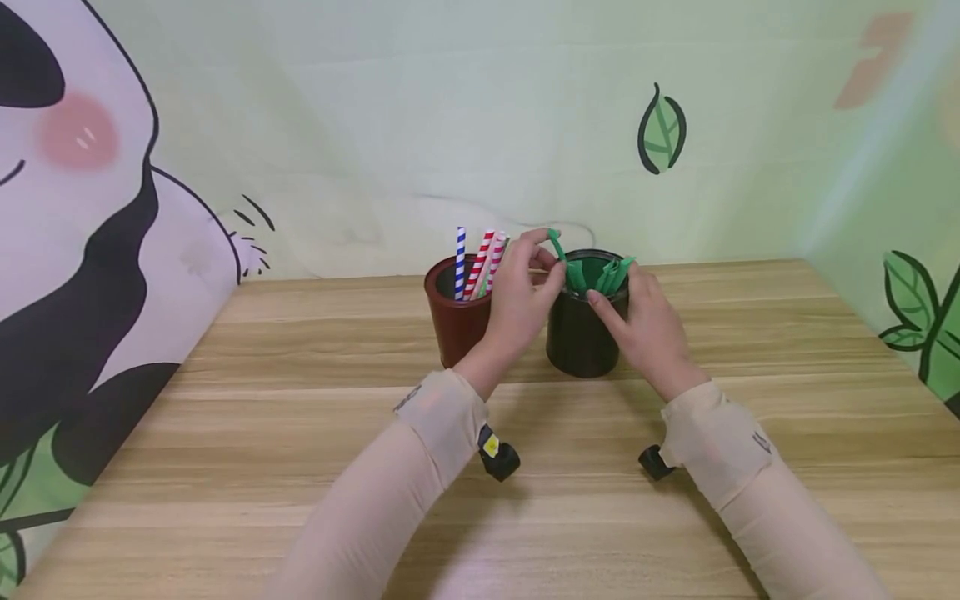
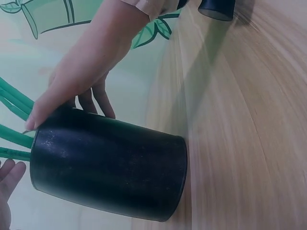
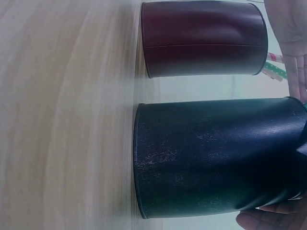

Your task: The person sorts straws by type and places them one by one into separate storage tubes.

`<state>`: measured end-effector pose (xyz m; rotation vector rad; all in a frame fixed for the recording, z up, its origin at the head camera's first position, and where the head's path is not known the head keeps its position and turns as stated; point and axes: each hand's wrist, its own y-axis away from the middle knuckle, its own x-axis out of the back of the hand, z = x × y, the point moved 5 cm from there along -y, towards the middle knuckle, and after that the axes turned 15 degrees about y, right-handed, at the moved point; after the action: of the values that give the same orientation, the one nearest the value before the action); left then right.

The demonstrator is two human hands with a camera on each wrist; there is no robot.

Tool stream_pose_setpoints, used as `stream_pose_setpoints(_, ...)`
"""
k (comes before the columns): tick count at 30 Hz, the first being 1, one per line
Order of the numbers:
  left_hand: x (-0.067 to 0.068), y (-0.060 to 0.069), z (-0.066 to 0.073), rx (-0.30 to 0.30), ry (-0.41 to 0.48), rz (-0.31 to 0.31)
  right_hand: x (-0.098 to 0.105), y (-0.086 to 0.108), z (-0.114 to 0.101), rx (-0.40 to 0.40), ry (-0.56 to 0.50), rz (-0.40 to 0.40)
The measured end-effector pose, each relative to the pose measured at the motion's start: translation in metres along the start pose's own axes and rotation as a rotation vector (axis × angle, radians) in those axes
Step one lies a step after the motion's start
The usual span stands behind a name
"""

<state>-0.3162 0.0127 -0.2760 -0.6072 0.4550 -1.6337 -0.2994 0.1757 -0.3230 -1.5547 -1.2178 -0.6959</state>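
On the table stands a black cup (image 1: 583,340) with several long green strips (image 1: 613,275) poking out of its mouth. My right hand (image 1: 655,329) grips its right side at the rim, thumb over the near edge; the left wrist view also shows this right hand (image 2: 84,72) there. At the cup's left rim, my left hand (image 1: 519,287) pinches one green strip (image 1: 556,244) that leans out. In the left wrist view, only fingertips of the left hand (image 2: 8,184) show beside the strips (image 2: 17,136). The contact itself is partly hidden.
A dark red cup (image 1: 454,321) holding several striped paper straws (image 1: 480,265) stands just left of the black cup, partly behind my left hand. Behind the wooden table (image 1: 315,433) hangs a pale green backdrop with panda and leaf drawings.
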Motion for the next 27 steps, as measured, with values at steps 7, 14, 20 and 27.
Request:
stream_pose_setpoints(7,0.006,0.002,0.002,0.004,-0.014,0.007,0.001,0.000,0.000,-0.003,0.019,-0.002)
stream_pose_setpoints(14,0.022,0.007,0.008,-0.019,0.000,0.035,-0.001,-0.001,-0.001,0.004,0.004,-0.007)
stream_pose_setpoints(20,0.043,0.012,0.018,-0.082,-0.051,0.022,0.001,-0.002,0.001,0.026,-0.004,0.003)
stream_pose_setpoints(27,0.080,0.023,0.033,-0.148,-0.326,0.014,0.007,-0.002,0.000,0.048,0.036,-0.020)
